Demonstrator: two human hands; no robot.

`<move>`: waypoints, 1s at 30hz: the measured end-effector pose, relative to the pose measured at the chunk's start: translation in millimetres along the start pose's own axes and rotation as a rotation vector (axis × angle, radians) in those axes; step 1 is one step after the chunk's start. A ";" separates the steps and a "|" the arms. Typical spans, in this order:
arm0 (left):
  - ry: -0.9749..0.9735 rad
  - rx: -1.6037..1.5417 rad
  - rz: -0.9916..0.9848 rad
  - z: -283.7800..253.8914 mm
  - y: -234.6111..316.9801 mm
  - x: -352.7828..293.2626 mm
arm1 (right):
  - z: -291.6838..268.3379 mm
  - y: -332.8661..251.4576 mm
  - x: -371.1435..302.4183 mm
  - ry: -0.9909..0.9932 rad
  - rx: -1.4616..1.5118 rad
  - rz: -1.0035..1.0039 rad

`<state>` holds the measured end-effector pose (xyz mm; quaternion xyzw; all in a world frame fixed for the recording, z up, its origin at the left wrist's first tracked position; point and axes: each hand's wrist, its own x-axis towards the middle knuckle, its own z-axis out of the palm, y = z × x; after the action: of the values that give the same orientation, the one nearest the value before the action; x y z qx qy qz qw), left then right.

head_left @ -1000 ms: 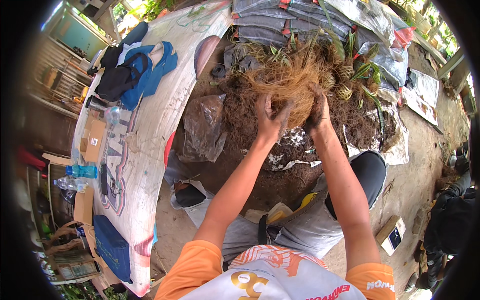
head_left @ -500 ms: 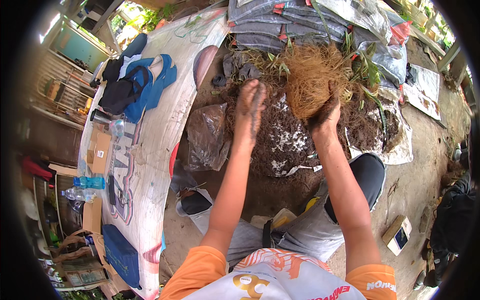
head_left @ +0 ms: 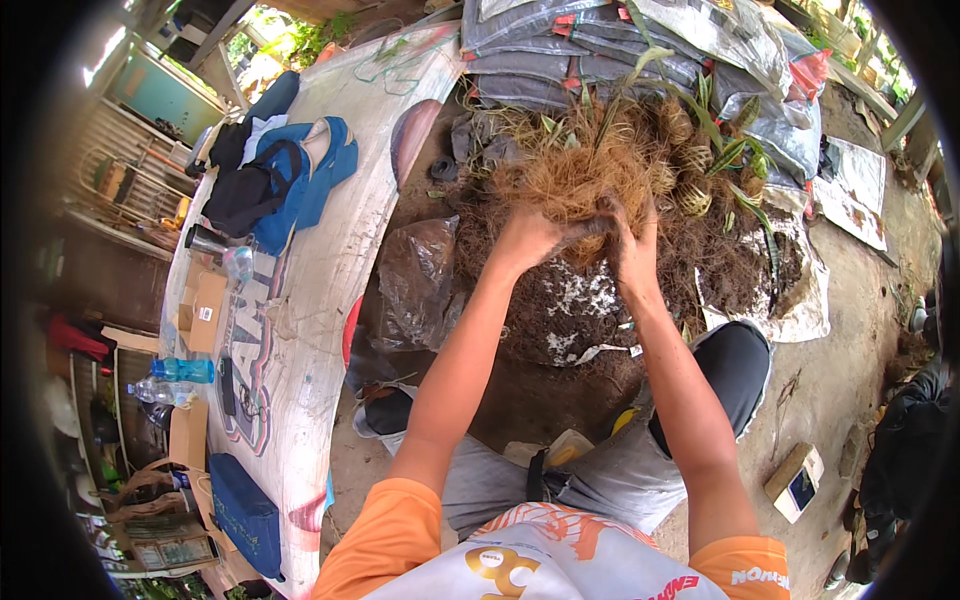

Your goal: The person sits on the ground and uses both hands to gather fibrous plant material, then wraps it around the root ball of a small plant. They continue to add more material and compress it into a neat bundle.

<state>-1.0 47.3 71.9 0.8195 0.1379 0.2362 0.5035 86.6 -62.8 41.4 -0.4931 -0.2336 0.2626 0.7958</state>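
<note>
A seated person's grey jeans (head_left: 620, 475) lie nearest, before a dark soil heap (head_left: 535, 325). Left of the heap sits a clear plastic bag (head_left: 415, 285). Above the heap, the left hand (head_left: 540, 236) and right hand (head_left: 633, 248), both half curled, grip a brown fibre clump (head_left: 575, 185) between them. Beyond the heap are leafy plants (head_left: 690, 195), then stacked grey sacks (head_left: 515, 60).
</note>
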 end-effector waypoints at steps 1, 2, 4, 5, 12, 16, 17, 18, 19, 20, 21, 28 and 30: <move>0.002 0.012 0.057 -0.4 2.7 -2.6 | -3.6 -0.1 2.4 -0.071 -0.131 -0.014; 0.010 0.075 0.088 -3.2 0.9 -4.1 | -4.7 -0.3 4.2 -0.096 -0.073 0.035; -0.001 0.143 0.111 -10.0 -9.3 -7.2 | -1.9 -4.5 5.5 -0.147 0.039 0.135; -0.021 0.148 0.103 -13.9 -14.8 -8.6 | 4.8 -20.1 5.3 -0.178 -0.093 0.183; -0.064 -0.106 -0.126 -23.1 -22.2 -14.4 | 7.5 -27.0 18.0 -0.279 -0.106 0.305; -0.055 -0.184 -0.161 -23.1 -10.6 -16.6 | 9.3 -24.5 16.8 -0.295 -0.205 0.178; -0.057 -0.197 -0.159 -23.4 -11.0 -16.7 | 10.0 -23.9 16.9 -0.293 -0.254 0.147; -0.045 -0.104 -0.079 -23.3 -11.1 -17.8 | 10.4 -23.4 16.5 -0.290 -0.303 0.115; -0.033 -0.011 0.001 -22.6 -10.7 -18.4 | 10.2 -24.2 15.5 -0.317 -0.305 0.138; -0.022 0.081 0.082 -22.0 -10.1 -18.8 | 9.9 -25.5 14.5 -0.344 -0.307 0.161; -0.063 0.122 0.102 -22.4 -8.0 -18.4 | 6.7 -22.0 15.5 -0.378 -0.381 0.125; -0.347 0.189 0.056 -32.5 -20.9 -12.8 | -9.7 -25.0 22.6 -0.621 -0.789 0.261; -0.371 0.177 -0.001 -32.9 -19.4 -16.9 | -2.3 -37.4 18.8 -0.682 -0.878 0.256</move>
<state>-32.4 73.2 62.9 0.8901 0.0635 0.0681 0.4462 109.3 -66.2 76.6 -0.6893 -0.5027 0.3797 0.3578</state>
